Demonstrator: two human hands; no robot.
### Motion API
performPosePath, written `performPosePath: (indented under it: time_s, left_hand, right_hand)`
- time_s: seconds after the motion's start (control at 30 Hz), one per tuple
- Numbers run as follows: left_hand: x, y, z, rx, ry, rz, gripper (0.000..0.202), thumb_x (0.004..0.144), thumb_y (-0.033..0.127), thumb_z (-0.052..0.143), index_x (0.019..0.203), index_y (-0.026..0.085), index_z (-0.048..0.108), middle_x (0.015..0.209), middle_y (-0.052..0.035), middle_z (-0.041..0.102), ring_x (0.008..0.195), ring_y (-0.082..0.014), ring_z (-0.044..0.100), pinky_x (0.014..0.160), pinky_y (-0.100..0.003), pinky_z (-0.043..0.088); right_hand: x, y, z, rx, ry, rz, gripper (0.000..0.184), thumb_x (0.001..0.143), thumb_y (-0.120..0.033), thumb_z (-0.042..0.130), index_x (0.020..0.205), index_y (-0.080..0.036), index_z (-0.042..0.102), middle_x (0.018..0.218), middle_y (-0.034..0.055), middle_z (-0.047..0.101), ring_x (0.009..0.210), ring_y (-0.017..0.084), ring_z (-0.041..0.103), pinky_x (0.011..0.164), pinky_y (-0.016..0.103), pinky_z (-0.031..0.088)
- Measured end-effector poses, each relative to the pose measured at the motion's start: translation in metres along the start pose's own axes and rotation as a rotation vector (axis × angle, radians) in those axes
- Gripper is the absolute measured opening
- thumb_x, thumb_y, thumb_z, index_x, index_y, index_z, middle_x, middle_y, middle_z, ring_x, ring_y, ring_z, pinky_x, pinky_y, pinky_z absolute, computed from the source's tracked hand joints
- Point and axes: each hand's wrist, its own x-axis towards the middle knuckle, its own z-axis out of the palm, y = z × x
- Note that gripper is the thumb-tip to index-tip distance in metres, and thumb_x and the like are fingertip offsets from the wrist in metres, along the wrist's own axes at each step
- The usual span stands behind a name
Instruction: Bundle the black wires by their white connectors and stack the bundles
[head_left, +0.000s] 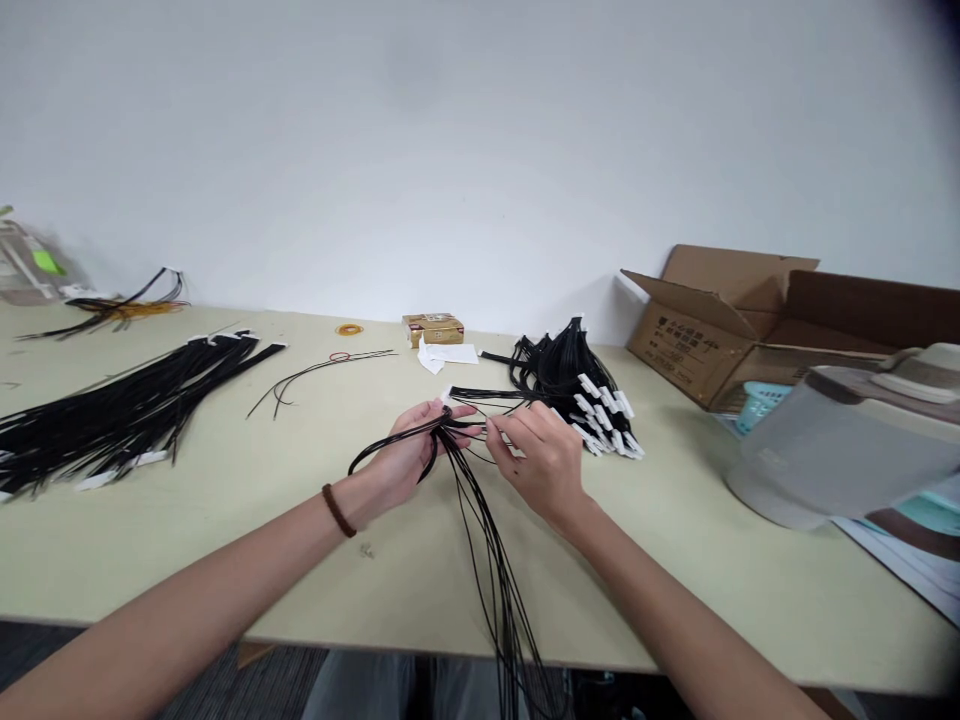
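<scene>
A bundle of thin black wires [491, 560] passes through my left hand [415, 440], whose fingers are closed around it. Its loose ends hang over the table's front edge, and one loop bends back past the wrist. A white connector [448, 394] shows at the top of that bundle. My right hand [541, 455] is closed in a pinch beside it, thumb against forefinger, on thin black wire drawn out to the right. How many strands it pinches I cannot make out.
Finished-looking black cables with white connectors [604, 415] are heaped at right. More black cables [135, 400] lie at left. Behind stand a small gold box [433, 330] and white paper [450, 354]. An open cardboard box [697, 340] and a translucent jug [840, 440] occupy the right side.
</scene>
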Motion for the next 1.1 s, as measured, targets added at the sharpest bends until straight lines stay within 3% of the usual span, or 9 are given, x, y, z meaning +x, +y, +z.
performPosePath:
  time_s: [0.33, 0.73, 1.1]
  left_hand:
    - [0.0009, -0.0004, 0.0022, 0.010, -0.006, 0.040, 0.019, 0.080, 0.029, 0.053, 0.087, 0.013, 0.060, 0.100, -0.0096, 0.064, 0.075, -0.0159, 0.063, 0.073, -0.031, 0.048]
    - [-0.0003, 0.0001, 0.0073, 0.019, 0.052, 0.065, 0.015, 0.080, 0.026, 0.054, 0.084, 0.012, 0.057, 0.094, -0.0092, 0.065, 0.072, -0.0136, 0.063, 0.067, -0.026, 0.048]
    - [0.0019, -0.0045, 0.0042, 0.079, 0.060, 0.142, 0.022, 0.076, 0.035, 0.058, 0.082, 0.014, 0.053, 0.091, -0.0063, 0.062, 0.076, -0.0136, 0.061, 0.069, -0.027, 0.047]
  right_hand:
    - [-0.0013, -0.0018, 0.0010, 0.010, -0.004, 0.008, 0.017, 0.079, -0.016, 0.052, 0.062, -0.020, 0.050, 0.051, -0.0024, 0.045, 0.055, 0.011, 0.035, 0.051, 0.025, 0.027]
    - [-0.0004, -0.0060, 0.0001, 0.002, -0.032, 0.033, 0.018, 0.081, -0.015, 0.047, 0.063, -0.019, 0.049, 0.052, -0.0021, 0.044, 0.055, 0.012, 0.035, 0.052, 0.026, 0.027]
    - [-0.0008, -0.0072, 0.0013, -0.028, -0.013, 0.015, 0.019, 0.081, -0.016, 0.047, 0.062, -0.020, 0.048, 0.051, -0.0029, 0.041, 0.055, 0.012, 0.034, 0.052, 0.026, 0.026]
